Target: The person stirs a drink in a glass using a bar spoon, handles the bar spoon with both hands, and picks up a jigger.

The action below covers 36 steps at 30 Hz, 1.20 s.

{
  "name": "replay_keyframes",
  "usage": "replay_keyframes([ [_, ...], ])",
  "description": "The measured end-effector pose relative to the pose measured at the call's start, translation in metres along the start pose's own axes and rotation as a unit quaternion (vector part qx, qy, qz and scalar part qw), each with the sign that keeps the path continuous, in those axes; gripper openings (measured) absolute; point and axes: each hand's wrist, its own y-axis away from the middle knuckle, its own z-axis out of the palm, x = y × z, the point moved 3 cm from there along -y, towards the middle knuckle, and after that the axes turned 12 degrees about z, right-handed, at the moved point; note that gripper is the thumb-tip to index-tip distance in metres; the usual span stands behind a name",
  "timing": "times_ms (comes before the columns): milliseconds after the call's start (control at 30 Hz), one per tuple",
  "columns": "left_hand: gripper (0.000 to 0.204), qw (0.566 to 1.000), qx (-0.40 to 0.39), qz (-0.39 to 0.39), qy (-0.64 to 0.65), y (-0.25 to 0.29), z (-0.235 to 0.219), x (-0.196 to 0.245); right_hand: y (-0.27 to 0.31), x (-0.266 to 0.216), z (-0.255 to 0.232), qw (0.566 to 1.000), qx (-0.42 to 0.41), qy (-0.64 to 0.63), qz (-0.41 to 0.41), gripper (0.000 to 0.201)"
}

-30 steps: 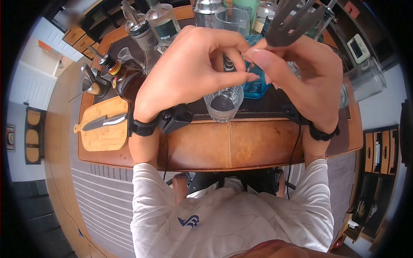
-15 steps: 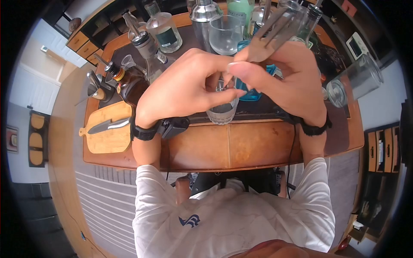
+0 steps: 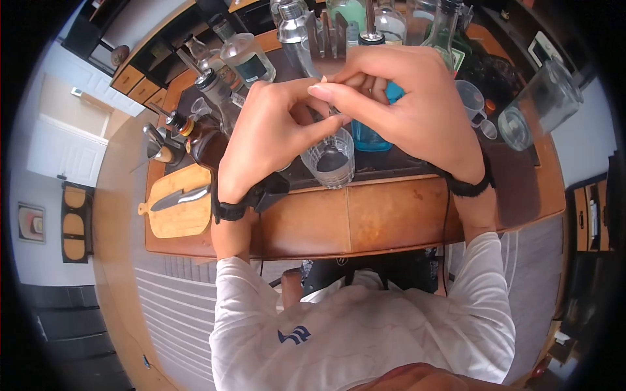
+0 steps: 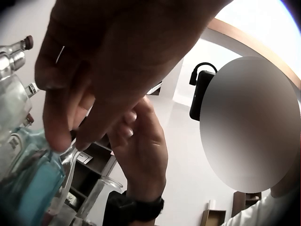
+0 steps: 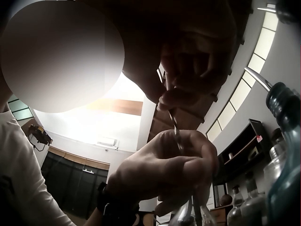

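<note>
A bar spoon with a twisted shaft (image 5: 173,118) and a fork-shaped top end (image 3: 328,38) stands roughly upright between both hands. Thumb and fingers of the right hand (image 3: 417,117) pinch it just under the fork tines. Lower down, the left hand (image 3: 261,133) pinches the shaft, as the right wrist view shows. Directly beneath the hands is a cut-pattern mixing glass (image 3: 331,163) on the dark table top; the spoon's lower end is mostly hidden behind the fingers. A blue bottle (image 3: 372,138) stands right beside the glass, partly covered by the right hand.
At left, a knife (image 3: 179,197) lies on a wooden cutting board (image 3: 189,225), near a brown bottle (image 3: 205,143). Several bottles and a metal shaker (image 3: 292,29) line the back. A large glass jar (image 3: 544,107) lies tilted at right, near small measuring cups (image 3: 488,128).
The fork end and right hand have shifted left in the head view, and the fork now stands more upright. Both hands keep their pinch on the bar spoon. The head view has turned slightly.
</note>
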Motion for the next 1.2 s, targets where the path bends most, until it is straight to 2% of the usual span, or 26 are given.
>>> replay_keyframes([
  [167, 0.018, 0.998, 0.0, -0.037, 0.04, -0.004, 0.007, 0.005, 0.001, -0.001, -0.005, 0.999, 0.021, 0.028, -0.014, 0.017],
  [233, 0.015, 0.994, -0.048, -0.077, 0.068, -0.008, 0.008, 0.01, 0.001, -0.003, -0.008, 0.999, 0.027, 0.031, -0.027, 0.017],
  [467, 0.019, 0.982, -0.111, -0.084, 0.128, -0.014, 0.005, 0.023, 0.001, 0.001, -0.015, 0.996, -0.016, -0.046, 0.072, 0.014],
  [500, 0.019, 0.979, -0.127, -0.08, 0.137, -0.013, 0.004, 0.022, 0.001, 0.001, -0.015, 0.994, -0.026, -0.046, 0.1, 0.014],
  [567, 0.019, 0.976, -0.142, -0.076, 0.146, -0.008, 0.003, 0.015, 0.002, -0.002, -0.012, 0.995, -0.029, -0.042, 0.089, 0.013],
  [633, 0.021, 0.976, -0.158, 0.061, 0.137, -0.002, 0.005, 0.009, 0.002, -0.001, -0.008, 0.995, -0.035, -0.038, 0.08, 0.013],
  [700, 0.02, 0.977, -0.157, 0.059, 0.129, 0.002, 0.001, 0.001, 0.001, 0.003, -0.001, 0.988, -0.071, -0.105, 0.09, 0.014],
  [767, 0.019, 0.978, -0.155, 0.058, 0.123, 0.003, -0.005, -0.006, -0.001, 0.005, 0.003, 0.99, -0.069, -0.09, 0.081, 0.018],
  [833, 0.017, 0.976, -0.173, -0.07, 0.113, 0.005, -0.009, -0.017, -0.001, 0.006, 0.006, 0.992, -0.069, -0.075, 0.074, 0.022],
  [867, 0.017, 0.976, -0.172, -0.071, 0.116, 0.004, -0.01, -0.019, -0.001, 0.006, 0.007, 0.992, -0.075, -0.068, 0.072, 0.021],
  [933, 0.021, 0.992, -0.103, -0.023, 0.075, 0.0, -0.015, -0.021, 0.0, 0.004, 0.009, 0.992, -0.086, -0.06, 0.071, 0.019],
  [1000, 0.022, 0.992, -0.088, -0.046, 0.074, -0.001, -0.011, -0.023, 0.002, 0.001, 0.006, 0.996, -0.046, -0.027, 0.075, 0.014],
  [1200, 0.022, 0.993, -0.026, 0.02, 0.112, -0.003, -0.004, -0.011, 0.002, -0.002, 0.0, 0.998, -0.026, 0.019, 0.056, 0.016],
])
